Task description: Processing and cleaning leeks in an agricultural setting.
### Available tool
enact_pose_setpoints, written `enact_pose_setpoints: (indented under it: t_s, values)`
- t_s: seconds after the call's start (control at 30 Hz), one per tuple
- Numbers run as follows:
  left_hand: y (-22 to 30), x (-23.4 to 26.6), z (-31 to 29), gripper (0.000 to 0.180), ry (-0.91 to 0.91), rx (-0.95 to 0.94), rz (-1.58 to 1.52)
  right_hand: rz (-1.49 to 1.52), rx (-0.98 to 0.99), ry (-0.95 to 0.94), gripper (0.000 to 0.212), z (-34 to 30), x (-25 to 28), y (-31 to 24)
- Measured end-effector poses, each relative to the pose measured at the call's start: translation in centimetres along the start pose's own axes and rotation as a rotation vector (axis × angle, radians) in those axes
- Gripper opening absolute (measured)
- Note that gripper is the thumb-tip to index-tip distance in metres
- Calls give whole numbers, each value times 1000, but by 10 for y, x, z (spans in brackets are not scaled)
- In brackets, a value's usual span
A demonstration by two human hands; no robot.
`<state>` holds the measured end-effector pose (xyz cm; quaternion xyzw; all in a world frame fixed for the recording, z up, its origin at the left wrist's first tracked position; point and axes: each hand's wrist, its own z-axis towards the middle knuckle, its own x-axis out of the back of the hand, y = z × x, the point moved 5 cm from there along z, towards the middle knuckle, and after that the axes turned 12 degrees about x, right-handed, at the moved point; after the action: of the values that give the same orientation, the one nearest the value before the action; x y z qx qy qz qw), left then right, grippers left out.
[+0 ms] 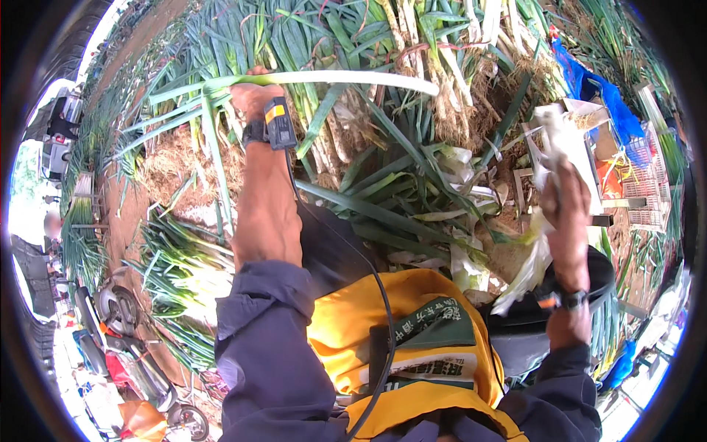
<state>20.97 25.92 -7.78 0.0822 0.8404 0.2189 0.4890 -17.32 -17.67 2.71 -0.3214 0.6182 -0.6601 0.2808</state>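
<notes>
My left hand [256,99] is closed round a large green onion [353,76] at the place where its leaves begin. Its bare white stalk points right, and the green leaves [210,110] droop to the left and down. On the right, my right hand [567,202] is closed on pale peeled onion leaves [529,269], which hang below it; a whitish piece [551,132] also sticks out above the fingers. That hand is slightly smeared by motion. Loose green leaves and stripped skins [464,258] lie between my arms.
Tied bunches of green onions with roots [449,96] fill the far side. Another pile [191,272] lies at left. At right are a blue sheet [600,92], a wire basket [648,180] and a dark tub [519,339]. Motorcycles [132,368] stand lower left. A cable runs along my left arm.
</notes>
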Motion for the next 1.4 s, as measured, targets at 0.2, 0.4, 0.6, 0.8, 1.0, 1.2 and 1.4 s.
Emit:
enact_pose_setpoints:
  t_s: [0.2, 0.4, 0.6, 0.8, 1.0, 1.2, 1.4]
  values:
    - [-66, -52, -74, 68, -129, 211, -172, -767, 964, -995, 36, -10, -129, 123]
    - [-66, -74, -126, 78, -249, 191, 36, 174, -25, -709, 54, 27, -199, 81]
    - [-118, -78, -179, 60, -431, 332, 112, 947, -71, -403, 36, 76, -216, 51]
    - [-159, -80, -224, 39, -798, 633, 387, 1161, 43, -366, 21, 77, -218, 15]
    - [-173, -76, -242, 52, -793, 569, 499, 1033, 239, -299, 26, 98, -173, 23]
    - [-205, -47, -219, 50, -629, 742, 674, 730, 324, -105, 19, 109, -135, 28]
    - [-214, -57, -226, 49, -822, 459, 948, 252, 658, 93, 39, 138, -4, -49]
